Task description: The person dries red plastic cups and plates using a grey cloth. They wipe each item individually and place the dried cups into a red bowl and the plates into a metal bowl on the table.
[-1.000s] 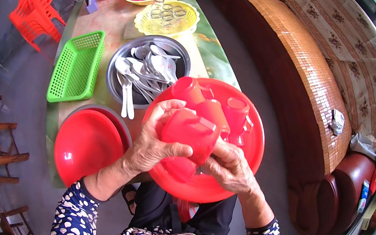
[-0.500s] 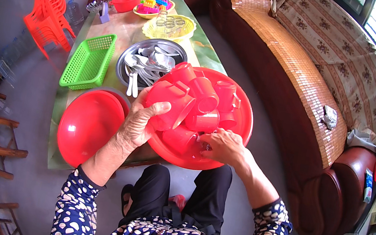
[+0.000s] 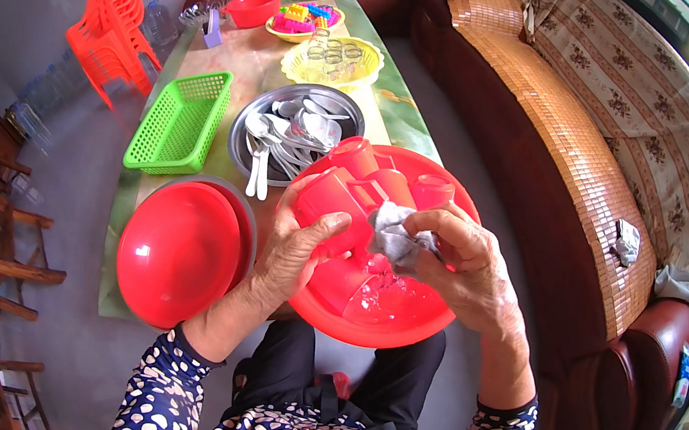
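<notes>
My left hand (image 3: pixel 287 251) is wrapped round a red plastic mug (image 3: pixel 330 205), held tilted above a large red basin (image 3: pixel 360 337). A wet grey cloth (image 3: pixel 398 237) is bunched in the fingers of my right hand (image 3: pixel 477 275), close against the mug's right side. Whether the cloth reaches inside the mug cannot be told. More red mugs, among them one at the far side (image 3: pixel 355 156) and one farther right (image 3: pixel 434 190), are piled in the basin. Clear water (image 3: pixel 394 302) glints in its near part.
Beyond the red basin stands a grey metal basin (image 3: pixel 238 150) of spoons. A green basket (image 3: pixel 178 126) and an upturned-looking glossy red basin (image 3: pixel 176 254) sit to the left. A yellow basket (image 3: pixel 373 77) of glass cups stands farther back. A brown sofa (image 3: pixel 515 190) lines the right side.
My right hand has come up out of the basin with the grey cloth and moved to the mug. The left hand still holds the mug. The view has shifted slightly.
</notes>
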`<action>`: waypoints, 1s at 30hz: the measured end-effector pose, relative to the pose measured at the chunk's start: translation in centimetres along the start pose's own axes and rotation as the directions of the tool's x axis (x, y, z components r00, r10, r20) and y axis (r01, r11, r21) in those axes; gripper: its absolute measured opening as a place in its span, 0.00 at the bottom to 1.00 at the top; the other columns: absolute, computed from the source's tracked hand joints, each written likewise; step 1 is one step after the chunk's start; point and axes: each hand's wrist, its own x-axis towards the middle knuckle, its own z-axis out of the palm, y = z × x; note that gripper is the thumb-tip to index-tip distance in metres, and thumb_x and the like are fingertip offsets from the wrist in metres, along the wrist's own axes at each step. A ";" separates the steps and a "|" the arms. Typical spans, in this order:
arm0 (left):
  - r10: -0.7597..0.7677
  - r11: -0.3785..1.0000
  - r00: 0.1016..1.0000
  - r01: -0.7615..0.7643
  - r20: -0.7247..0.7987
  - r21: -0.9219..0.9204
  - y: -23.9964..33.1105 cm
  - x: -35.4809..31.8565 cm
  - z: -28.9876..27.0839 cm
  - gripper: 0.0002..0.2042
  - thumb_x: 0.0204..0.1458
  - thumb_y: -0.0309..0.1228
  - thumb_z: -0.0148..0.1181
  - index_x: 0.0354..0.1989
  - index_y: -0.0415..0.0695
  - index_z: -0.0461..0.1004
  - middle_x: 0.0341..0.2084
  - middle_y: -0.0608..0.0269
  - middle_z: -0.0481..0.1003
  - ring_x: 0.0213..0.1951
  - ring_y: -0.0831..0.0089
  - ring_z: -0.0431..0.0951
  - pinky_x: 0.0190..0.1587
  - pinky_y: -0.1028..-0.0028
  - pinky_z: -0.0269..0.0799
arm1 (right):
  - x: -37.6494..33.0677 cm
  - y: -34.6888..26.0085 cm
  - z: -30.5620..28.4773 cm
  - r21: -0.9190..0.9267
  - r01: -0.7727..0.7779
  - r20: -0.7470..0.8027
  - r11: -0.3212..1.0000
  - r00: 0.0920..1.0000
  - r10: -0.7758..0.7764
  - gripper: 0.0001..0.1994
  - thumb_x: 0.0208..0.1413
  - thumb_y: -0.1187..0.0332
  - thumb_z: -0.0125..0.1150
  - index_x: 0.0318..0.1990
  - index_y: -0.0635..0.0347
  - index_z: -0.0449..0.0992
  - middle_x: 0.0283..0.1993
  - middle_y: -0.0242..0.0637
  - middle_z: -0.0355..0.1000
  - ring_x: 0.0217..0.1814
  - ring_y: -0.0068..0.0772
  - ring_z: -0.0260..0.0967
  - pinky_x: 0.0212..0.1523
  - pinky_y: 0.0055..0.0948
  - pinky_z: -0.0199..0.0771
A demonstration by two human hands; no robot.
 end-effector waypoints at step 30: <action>-0.204 0.931 0.979 0.185 -0.029 -0.316 -2.1 0.8 -1.8 0.28 0.46 0.34 0.58 0.57 0.42 0.63 0.50 0.55 0.71 0.53 0.58 0.72 0.54 0.58 0.70 | -2.7 5.7 3.7 -0.142 -0.061 -0.104 0.988 0.994 0.046 0.13 0.43 0.86 0.55 0.38 0.63 0.74 0.39 0.41 0.68 0.39 0.42 0.73 0.38 0.34 0.76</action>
